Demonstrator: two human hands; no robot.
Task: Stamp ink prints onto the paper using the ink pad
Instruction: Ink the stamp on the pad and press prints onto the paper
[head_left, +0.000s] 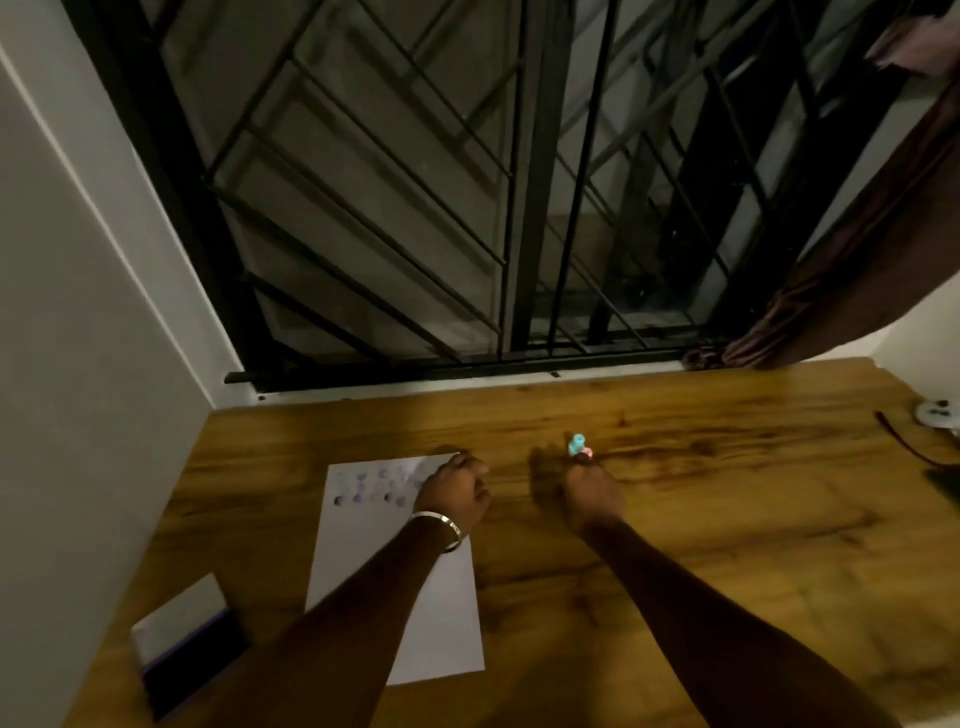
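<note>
A white sheet of paper (363, 545) lies on the wooden table (701, 493), left of centre, with several small bluish round prints near its far end. My left hand (457, 493) rests on the paper's far right corner, fingers curled, a metal bangle on the wrist. To the right of the paper, my right hand (592, 493) is closed around a small light-blue and pink stamp (577, 446), which sticks out past the fingers just above the table. No ink pad can be made out; anything under my right hand is hidden.
A barred window rises behind the table's far edge, and a brown curtain (857, 260) hangs at the right. A dark cable (904, 447), a white object (937, 413) and a dark item sit at the table's right edge. A white wall stands close on the left.
</note>
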